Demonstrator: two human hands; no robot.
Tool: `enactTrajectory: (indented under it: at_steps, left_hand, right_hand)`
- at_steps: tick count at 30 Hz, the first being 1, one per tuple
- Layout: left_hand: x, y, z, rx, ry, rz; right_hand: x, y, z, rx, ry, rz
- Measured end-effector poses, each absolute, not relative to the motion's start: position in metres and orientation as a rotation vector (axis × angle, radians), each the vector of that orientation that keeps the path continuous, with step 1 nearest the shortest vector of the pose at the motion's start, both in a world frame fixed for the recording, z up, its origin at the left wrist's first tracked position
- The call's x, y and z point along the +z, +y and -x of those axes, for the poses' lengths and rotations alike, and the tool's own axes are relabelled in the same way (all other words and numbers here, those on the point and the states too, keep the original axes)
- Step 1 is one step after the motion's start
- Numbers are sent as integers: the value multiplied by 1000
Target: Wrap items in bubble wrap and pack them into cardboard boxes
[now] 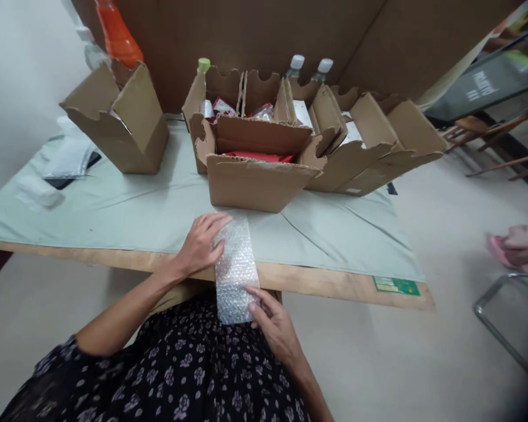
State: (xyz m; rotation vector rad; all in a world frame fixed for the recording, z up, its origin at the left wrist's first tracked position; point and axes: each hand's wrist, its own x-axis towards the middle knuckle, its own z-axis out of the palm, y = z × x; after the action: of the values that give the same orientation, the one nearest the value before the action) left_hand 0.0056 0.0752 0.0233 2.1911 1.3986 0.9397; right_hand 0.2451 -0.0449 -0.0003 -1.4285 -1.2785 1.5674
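Note:
A strip of clear bubble wrap (235,266) lies over the front edge of the table (334,281) and hangs down towards my lap. My left hand (201,241) rests flat on the strip's upper left part, fingers stretched out on it. My right hand (275,322) pinches the strip's lower right corner between thumb and fingers. Just behind the strip stands an open cardboard box (257,170) with red packets inside.
More open cardboard boxes (378,140) stand at the back right, and one (118,120) at the back left. Bottles (295,64) stand behind them, an orange one (117,35) at far left. Plastic bags (68,158) lie on the left. Another person's foot (517,249) shows at right.

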Motion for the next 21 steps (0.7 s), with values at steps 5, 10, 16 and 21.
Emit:
enactTrajectory:
  at_steps: [5,10,16,21]
  left_hand:
    - [38,-7,17,605,1093,-1969]
    - [21,-11,-9,808,1466,-1827]
    - [7,18,-8,733,1636,-1682]
    - [2,25,-8,643,1662,-1784]
  right_hand:
    - [9,-26,-229,1713,-870,1247]
    - [13,-9,-220,1726,-904,1124]
    - [14,-17,-237,1024,-1472,1281]
    - [5,5,-230,438,-2204,1219]
